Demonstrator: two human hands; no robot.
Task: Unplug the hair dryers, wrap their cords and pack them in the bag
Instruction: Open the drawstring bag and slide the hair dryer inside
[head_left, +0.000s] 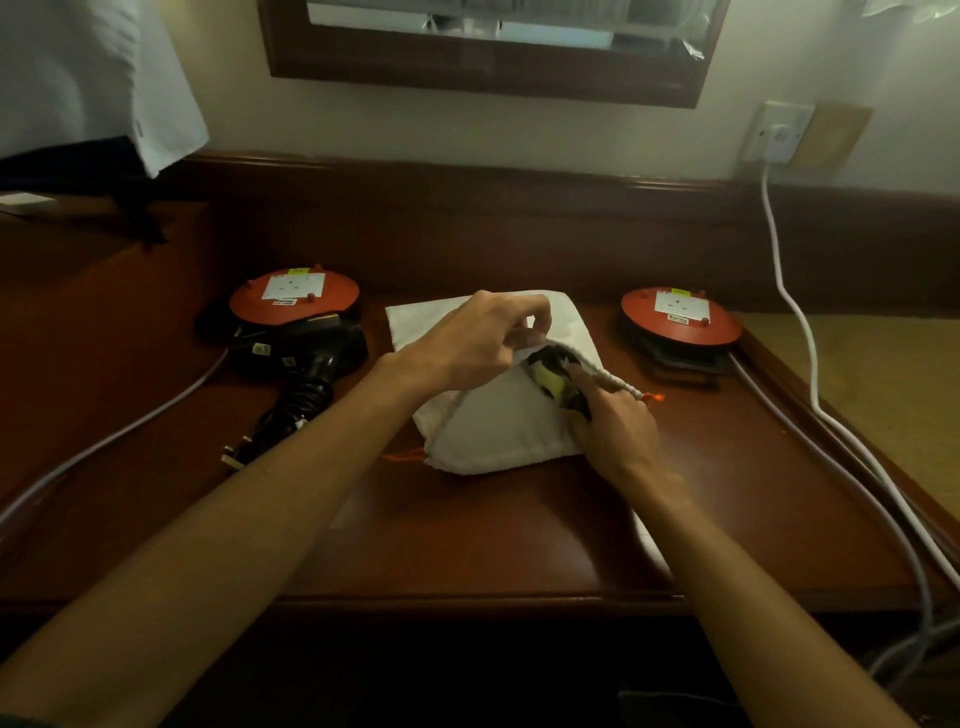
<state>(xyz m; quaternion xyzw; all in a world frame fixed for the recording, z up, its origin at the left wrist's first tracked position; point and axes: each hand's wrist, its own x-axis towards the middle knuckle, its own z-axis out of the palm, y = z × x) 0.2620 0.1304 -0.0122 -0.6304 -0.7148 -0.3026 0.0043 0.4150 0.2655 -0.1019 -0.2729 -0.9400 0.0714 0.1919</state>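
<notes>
A dark reddish-brown wooden tabletop (467, 545) with a raised back ledge (519, 176) stands against a cream wall (467, 119). A mirror in a dark wooden frame (483, 67) hangs above it. At the right, a white wall socket (779, 132) holds a plug, and its white cable (779, 260) hangs down. Tan carpet (857, 374) shows beyond the right edge. The light is dim and warm.

You stood in what looked like a hotel bedroom: a dark wooden bench (467, 545) under your fingers (540, 317), a framed mirror (483, 52) beyond them, a wall socket (779, 132) up right.
</notes>
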